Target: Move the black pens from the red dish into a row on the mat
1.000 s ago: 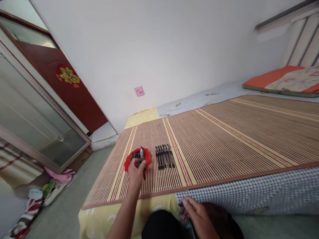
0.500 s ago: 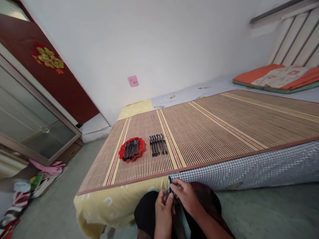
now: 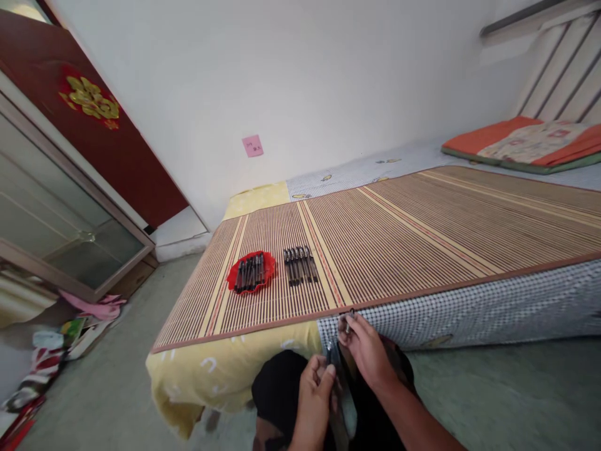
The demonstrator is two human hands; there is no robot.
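left hand (image 3: 315,389) pinching slim pen (image 3: 329,356) | right hand (image 3: 365,347) pinching dark piece (image 3: 348,323) — scalloped dish (image 3: 231,284)

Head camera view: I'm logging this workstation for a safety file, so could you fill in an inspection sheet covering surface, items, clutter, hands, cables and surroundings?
Surface: striped mat over yellow cloth and checked cloth.
Items: dark pens in a red dish; beside it, a row of pens on the mat.
Clutter: pink cloth among other things on the floor.
Hands: left hand pinches a dark pen part; right hand pinches a small piece, too small to identify.
Cables: nothing seen.
Surroundings: white wall with pink note; reddish door, gold emblem.
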